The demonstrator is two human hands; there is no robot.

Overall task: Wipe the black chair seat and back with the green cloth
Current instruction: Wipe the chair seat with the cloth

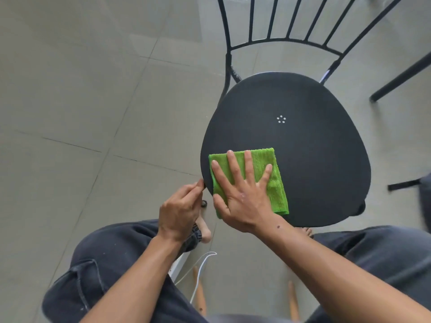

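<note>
Fingers (232, 166) of the right hand (242, 194) lie straight and spread, pressing the folded green cloth (278, 190) flat on the black chair seat (303, 141), near its front left edge. The cloth's right side and far edge show beyond the hand. The left hand (179, 210) has its fingers curled and grips the seat's rim just beside the cloth. A small ring of white dots (281, 119) marks the seat's middle, apart from the cloth. Beyond the seat rises the chair back (287, 39), black metal bars fanning up from a curved rail. The chair stands on a grey tiled floor (70, 89). Dark trousers (105, 264) cover the person's knees at the seat's near edge, with a white cable (197, 278) on the floor between them.
</note>
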